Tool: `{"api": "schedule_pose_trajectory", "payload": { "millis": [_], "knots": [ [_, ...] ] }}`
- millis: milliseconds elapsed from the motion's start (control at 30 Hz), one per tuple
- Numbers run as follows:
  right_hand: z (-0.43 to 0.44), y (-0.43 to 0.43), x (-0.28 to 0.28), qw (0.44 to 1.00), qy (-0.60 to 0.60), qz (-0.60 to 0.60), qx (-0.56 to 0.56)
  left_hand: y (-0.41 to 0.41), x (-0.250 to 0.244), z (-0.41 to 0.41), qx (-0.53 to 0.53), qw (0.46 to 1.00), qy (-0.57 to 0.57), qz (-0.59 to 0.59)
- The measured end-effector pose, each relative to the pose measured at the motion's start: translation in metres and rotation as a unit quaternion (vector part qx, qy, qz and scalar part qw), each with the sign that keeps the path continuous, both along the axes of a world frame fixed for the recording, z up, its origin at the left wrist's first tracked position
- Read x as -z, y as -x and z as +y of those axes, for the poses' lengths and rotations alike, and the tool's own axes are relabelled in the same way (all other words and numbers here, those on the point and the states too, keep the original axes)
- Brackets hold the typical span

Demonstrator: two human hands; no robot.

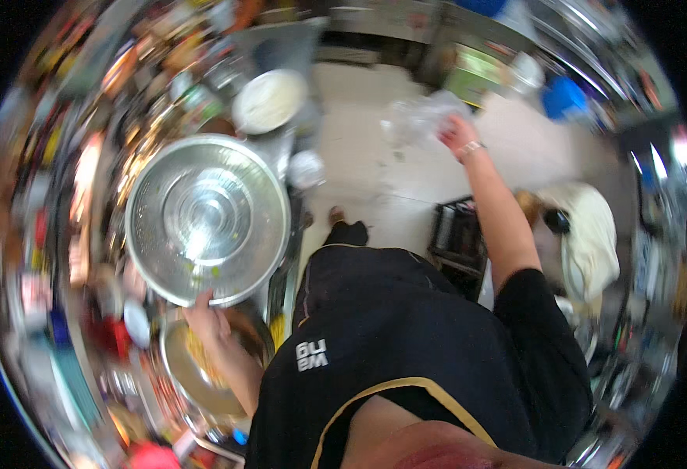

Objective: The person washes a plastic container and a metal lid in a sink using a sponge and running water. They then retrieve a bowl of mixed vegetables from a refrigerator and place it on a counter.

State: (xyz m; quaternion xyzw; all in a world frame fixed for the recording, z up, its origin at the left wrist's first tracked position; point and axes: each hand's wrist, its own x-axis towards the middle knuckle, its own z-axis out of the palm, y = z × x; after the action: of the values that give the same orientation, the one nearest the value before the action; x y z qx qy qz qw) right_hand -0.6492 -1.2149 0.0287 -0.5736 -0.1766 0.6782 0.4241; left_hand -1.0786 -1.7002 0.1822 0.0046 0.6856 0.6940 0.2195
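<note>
A large shiny metal bowl (226, 193) tilts its inside towards me, with small green and yellowish bits stuck to its wall. My left hand (210, 322) grips the bowl's near rim, thumb on the inner side. Below that forearm is another metal bowl (170, 352), partly hidden, holding yellowish food (200, 357). Out over the floor, my right hand (459, 138) holds a crumpled clear plastic bag (416, 120), blurred by motion.
A white-filled round bowl (270, 101) stands on the crowded counter at left, near a foil-like round item (306, 170). A black crate (457, 234) sits right of my legs on the tiled floor (361, 117). Farther off are a green box (475, 76) and a blue container (565, 99).
</note>
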Motion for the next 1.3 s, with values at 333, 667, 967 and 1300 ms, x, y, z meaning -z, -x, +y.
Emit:
{"api": "schedule_pose_trajectory", "payload": {
  "millis": [333,667,967,1300],
  "knots": [
    [0.026,-0.184,-0.052,0.764,-0.219,-0.606,0.024,0.002,0.043,0.321,0.312,0.942,0.043,-0.117],
    [0.057,-0.330,-0.075,0.870,-0.128,-0.162,0.449,-0.143,0.045,0.591,0.543,0.831,0.077,-0.094],
    [0.208,-0.514,-0.049,0.853,-0.065,-0.128,0.501,-0.337,0.063,0.734,0.543,0.798,0.132,-0.224],
    [0.497,-0.649,-0.004,0.910,-0.120,-0.126,0.377,-0.513,0.068,0.855,0.568,0.771,0.216,-0.191]
  ]
}}
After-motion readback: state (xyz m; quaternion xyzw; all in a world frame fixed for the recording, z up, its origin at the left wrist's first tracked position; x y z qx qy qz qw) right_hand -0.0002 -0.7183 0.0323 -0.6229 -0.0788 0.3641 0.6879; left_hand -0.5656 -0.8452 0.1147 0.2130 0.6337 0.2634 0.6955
